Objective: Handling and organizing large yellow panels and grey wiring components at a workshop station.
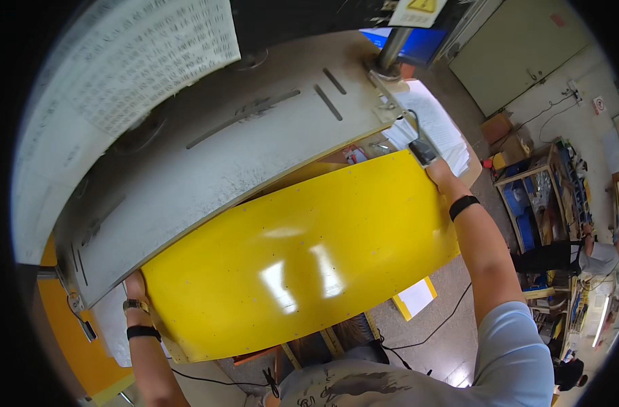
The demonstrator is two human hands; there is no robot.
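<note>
A large glossy yellow panel (303, 251), dotted with small holes, lies tilted in front of me, its far long edge by a grey metal plate (221, 163). My left hand (136, 287) grips its left end, the fingers mostly hidden by the plate and the panel. At the far right corner my right hand (445, 178) holds the other end, its fingertips out of sight behind a small black switch box (423, 153). The plate has several long slots and worn, scratched patches.
A metal post (393, 53) rises at the plate's far right corner, near stacked papers (437, 122). Wooden shelving (537, 197) stands at the right, with another person (591, 256) beside it. A black cable (435, 332) trails over the floor. A white sheet with printed text (146, 61) hangs upper left.
</note>
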